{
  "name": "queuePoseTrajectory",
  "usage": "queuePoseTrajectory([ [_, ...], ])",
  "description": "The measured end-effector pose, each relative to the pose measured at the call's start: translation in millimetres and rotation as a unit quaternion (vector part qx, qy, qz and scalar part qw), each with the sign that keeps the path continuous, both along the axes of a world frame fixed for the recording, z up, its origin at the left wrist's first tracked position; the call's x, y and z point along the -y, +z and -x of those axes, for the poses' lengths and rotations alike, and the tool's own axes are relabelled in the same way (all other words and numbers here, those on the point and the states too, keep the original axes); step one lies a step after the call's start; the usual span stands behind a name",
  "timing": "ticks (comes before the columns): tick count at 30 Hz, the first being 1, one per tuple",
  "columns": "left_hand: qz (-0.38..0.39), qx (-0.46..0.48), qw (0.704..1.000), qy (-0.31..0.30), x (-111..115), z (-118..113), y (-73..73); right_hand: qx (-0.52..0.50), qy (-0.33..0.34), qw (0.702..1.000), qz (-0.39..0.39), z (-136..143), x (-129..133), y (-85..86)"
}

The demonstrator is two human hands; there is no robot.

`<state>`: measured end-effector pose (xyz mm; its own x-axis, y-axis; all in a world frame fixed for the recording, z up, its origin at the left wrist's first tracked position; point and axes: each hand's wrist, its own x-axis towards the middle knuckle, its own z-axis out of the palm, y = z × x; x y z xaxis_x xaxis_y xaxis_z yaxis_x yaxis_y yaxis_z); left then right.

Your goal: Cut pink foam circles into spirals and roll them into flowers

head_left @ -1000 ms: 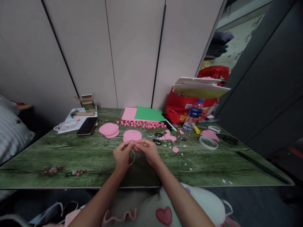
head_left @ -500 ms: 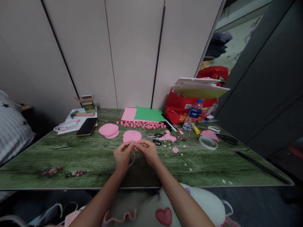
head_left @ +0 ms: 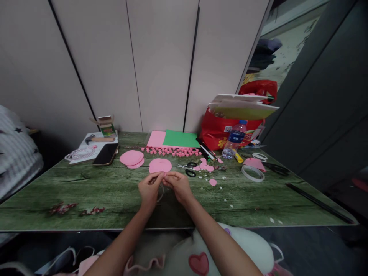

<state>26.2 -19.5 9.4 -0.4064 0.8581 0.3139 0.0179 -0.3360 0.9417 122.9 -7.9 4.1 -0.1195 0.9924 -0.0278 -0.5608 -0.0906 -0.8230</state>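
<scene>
So both hands are up over the table (head_left: 109, 188), thumbs and fingertips pinched together around a small pink piece (head_left: 164, 175), mostly hidden by the fingers. Left hand (head_left: 148, 188) and right hand (head_left: 180, 186) nearly touch, so there's hardly any gap between them. Just past the fingertips sit pink paper circles (head_left: 160, 165), and the scissors (head_left: 191, 173) are close on the right hand's far side. A clear ring (head_left: 161, 193) lies partly hidden beside the left hand. Forearms cross the table's front edge. There's decent elbow room to the left, a stretch of green wood-look surface below the phone (head_left: 105, 154); over on the right, a black stick (head_left: 319, 203) lies near the table's side edge.
</scene>
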Motion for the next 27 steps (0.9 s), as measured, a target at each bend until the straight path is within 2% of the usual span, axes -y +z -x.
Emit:
queuePoseTrajectory([
  [6,-0.029,-0.057,0.998,-0.009,3.3,0.1,3.9,-0.027,0.008,1.000,0.013,-2.3,-0.4,-1.6],
  [11,-0.018,-0.079,0.997,-0.013,1.5,-1.6,-2.6,-0.005,-0.035,0.999,0.028,-0.9,-1.4,0.1],
  [14,-0.016,-0.085,0.996,-0.021,0.6,-1.4,-6.4,0.028,-0.066,0.997,0.012,0.3,-2.1,0.7],
  [21,-0.020,-0.133,0.991,0.012,2.8,-0.4,-5.8,0.124,-0.096,0.983,-0.091,2.4,-2.2,-3.6],
  [24,-0.029,-0.153,0.988,0.015,2.5,-0.5,-5.7,0.117,-0.096,0.985,-0.087,2.9,-2.6,-4.4],
  [27,-0.047,-0.211,0.976,0.014,0.7,0.6,-6.9,0.098,-0.090,0.989,-0.066,3.1,-3.5,-4.4],
])
